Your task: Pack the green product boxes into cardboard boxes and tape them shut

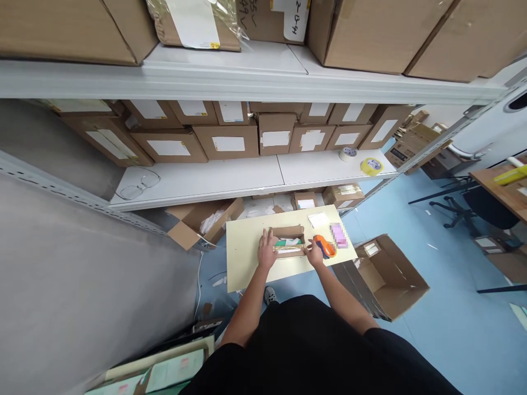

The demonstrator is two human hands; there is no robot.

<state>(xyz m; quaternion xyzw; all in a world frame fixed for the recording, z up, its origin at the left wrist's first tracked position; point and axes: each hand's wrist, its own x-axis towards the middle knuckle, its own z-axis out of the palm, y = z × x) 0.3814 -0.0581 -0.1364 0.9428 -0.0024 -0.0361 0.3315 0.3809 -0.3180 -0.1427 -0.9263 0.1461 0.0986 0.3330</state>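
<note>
A small cardboard box (287, 231) lies open on the pale yellow table (247, 241) in front of me. Inside it are green and white items, and a strip of shiny tape runs along its near side. My left hand (267, 250) grips the box's left end, fingers pointing away from me. At the opposite end, my right hand (314, 253) has its fingers closed on the near right corner. Just right of that hand lies an orange and dark blue tape dispenser (325, 246). A white paper (318, 220) and a pink pixelated item (339, 235) lie beyond it.
A shelf (230, 178) ahead holds labelled cartons (229, 140), eyeglasses (138, 186), a white tape roll (348, 154) and a yellow tape roll (371, 166). Large open cartons stand on the floor to the right (395, 280) and left of the table (185, 230).
</note>
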